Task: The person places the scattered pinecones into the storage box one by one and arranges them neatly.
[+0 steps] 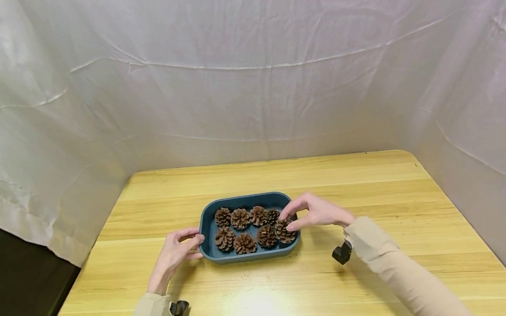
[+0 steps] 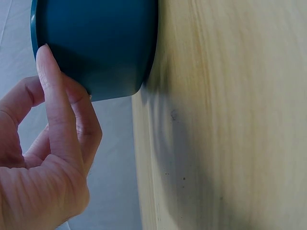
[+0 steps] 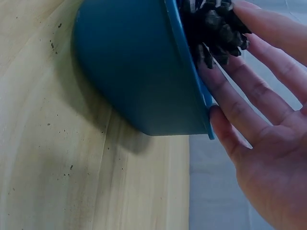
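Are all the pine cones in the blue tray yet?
Nearly done, it seems. Eight pine cones sit in the blue tray, two rows of four, none on the table. The right hand touches the cone at the right end; the left hand touches the tray's left edge.

One blue tray (image 1: 205,227) on one wooden table (image 1: 380,267), holding eight pine cones (image 1: 240,219), possibly more hidden.

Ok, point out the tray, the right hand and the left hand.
tray (image 1: 206,221), head view, bare left inner wall.
right hand (image 1: 318,212), head view, back of hand.
left hand (image 1: 173,255), head view, back of hand.
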`<state>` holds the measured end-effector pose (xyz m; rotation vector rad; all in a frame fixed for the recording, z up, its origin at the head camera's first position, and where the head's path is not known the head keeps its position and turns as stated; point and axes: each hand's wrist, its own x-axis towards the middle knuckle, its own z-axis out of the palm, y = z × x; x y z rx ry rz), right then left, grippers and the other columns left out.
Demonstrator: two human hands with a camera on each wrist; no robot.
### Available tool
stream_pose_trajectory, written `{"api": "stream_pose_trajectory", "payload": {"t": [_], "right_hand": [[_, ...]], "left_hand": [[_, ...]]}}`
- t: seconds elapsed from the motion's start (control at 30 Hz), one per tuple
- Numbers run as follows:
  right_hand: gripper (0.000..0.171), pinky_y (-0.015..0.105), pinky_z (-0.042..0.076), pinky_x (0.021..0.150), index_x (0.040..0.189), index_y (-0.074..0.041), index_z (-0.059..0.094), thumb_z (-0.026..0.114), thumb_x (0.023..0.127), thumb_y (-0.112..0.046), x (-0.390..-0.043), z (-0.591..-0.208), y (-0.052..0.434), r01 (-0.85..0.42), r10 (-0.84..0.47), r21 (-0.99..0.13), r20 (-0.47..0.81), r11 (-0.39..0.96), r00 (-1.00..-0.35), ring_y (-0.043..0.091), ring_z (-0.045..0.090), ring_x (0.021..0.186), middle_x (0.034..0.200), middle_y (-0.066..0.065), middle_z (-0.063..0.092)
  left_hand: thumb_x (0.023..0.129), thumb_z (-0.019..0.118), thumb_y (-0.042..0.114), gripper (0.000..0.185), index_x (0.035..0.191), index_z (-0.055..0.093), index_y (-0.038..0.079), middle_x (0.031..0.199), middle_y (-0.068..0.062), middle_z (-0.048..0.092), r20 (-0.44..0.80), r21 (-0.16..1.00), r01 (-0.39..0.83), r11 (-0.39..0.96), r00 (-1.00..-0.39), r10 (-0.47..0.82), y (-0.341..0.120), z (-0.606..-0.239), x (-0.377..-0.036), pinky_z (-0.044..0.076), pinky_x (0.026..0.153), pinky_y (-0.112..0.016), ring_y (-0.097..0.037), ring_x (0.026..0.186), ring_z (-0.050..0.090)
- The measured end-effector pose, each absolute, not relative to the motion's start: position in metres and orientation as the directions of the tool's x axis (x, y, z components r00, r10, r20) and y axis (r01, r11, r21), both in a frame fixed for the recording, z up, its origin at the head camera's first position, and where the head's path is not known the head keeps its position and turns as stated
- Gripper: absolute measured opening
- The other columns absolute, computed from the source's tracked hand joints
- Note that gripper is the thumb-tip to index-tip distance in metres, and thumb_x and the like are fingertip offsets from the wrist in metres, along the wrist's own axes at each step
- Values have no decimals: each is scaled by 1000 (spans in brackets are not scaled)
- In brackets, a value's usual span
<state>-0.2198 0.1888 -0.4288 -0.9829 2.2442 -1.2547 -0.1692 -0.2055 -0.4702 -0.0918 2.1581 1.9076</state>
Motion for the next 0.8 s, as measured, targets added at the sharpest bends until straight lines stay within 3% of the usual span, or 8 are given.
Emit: {"api": "stream_pose_trajectory", "payload": {"t": [0.23, 0.57, 0.8], "right_hand": [[21, 59, 48, 112, 107, -15, 78, 79, 87, -22, -221, -431, 188, -420, -740, -830, 15, 366, -673, 22, 67, 114, 118, 5, 75], [4, 59, 47, 110, 87, -11, 79, 78, 87, -14, -224, -440, 186, -512, -717, -739, 56, 438, -695, 33, 63, 116, 112, 9, 77], [6, 60, 40, 113, 89, -10, 79, 80, 84, -13, -224, -441, 187, -532, -697, -707, 77, 466, -713, 39, 55, 122, 106, 6, 78]], "left_hand": [[97, 63, 7, 46, 135, 52, -16, 107, -12, 66, -236, 966, -219, 140, -964, 121, -205, -470, -169, 65, 64, -20, -6, 62, 65], [97, 63, 7, 46, 136, 51, -16, 106, -11, 67, -243, 964, -225, 140, -963, 121, -205, -469, -169, 65, 65, -20, -5, 63, 65], [97, 63, 7, 46, 136, 51, -16, 107, -13, 67, -241, 965, -224, 139, -962, 125, -205, -469, -169, 65, 66, -21, -6, 64, 65]]}}
